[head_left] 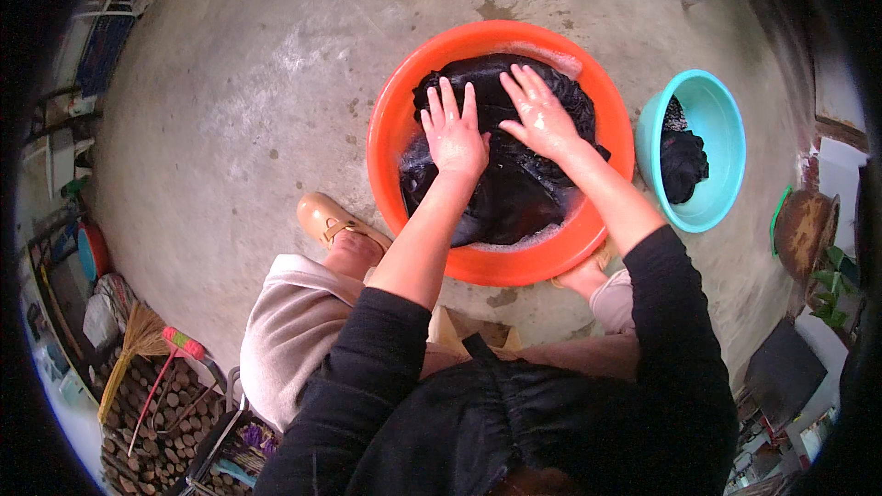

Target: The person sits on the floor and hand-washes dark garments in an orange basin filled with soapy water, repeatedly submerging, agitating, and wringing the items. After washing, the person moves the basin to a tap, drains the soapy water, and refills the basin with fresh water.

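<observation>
Between my feet stands a large orange basin [384,142] with soaked black cloth [510,188] and some whitish suds along its inner wall. My left hand [455,140] is over the cloth, palm down, its fingers spread and pointing away from me. To its right, my right hand [540,118] also lies palm down at the cloth, wet and shiny, with thumb and fingers apart. Neither hand grips anything. Whether the palms press on the cloth or hover just over it, I cannot tell.
Right of the orange basin stands a smaller turquoise basin [726,142] holding a dark bundle of cloth [683,167]. Stacked cut logs [175,404], a straw broom [142,335] and a pink-headed stick [184,343] are at lower left. Wet patches mark the concrete floor [248,101].
</observation>
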Available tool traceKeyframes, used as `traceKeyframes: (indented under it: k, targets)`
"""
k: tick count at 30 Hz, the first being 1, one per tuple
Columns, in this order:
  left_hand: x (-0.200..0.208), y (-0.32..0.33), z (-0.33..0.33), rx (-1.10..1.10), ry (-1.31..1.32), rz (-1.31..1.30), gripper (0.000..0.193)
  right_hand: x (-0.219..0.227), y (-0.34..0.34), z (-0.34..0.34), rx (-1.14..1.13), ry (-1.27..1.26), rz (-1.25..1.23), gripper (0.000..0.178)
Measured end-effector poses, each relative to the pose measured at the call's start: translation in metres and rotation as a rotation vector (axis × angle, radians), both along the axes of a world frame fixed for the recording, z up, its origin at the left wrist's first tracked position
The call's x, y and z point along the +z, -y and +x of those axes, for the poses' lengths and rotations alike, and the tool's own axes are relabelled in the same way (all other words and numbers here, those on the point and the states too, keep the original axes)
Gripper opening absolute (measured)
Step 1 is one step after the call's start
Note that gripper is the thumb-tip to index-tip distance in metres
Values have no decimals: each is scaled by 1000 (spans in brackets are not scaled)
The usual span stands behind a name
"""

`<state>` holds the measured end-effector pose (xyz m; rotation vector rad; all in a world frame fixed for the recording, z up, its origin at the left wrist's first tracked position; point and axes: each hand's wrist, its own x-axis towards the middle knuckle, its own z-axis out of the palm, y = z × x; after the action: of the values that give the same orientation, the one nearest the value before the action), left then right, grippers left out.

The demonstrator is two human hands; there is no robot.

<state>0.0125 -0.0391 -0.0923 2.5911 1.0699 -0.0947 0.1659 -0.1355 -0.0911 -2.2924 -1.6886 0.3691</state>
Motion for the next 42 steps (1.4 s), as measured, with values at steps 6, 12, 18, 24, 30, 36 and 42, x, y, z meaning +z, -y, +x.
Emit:
traceKeyframes:
  k: [6,12,18,24,30,36,42]
  targets:
    - [-64,-7,-14,-149,-146,-83,96,-73,-4,-11,84,62,-157,93]
    - [-84,-16,-8,-110,-314,-409,87,-128,-3,-6,67,-134,-291,75]
    - [-70,-38,-6,-161,-317,-492,66,-120,-19,-11,-301,-463,-356,40]
    - [-51,-40,-33,60,174,-502,60,-36,-8,-18,-104,-212,-92,39]
    - [-8,-45,-30,30,391,-473,76,126,-15,-11,56,-328,237,28]
    - [85,-52,-9,-111,783,-735,67,263,-1,-14,106,-323,444,23]
    - [152,-63,-17,139,731,-871,51,278,11,5,-118,-460,497,27]
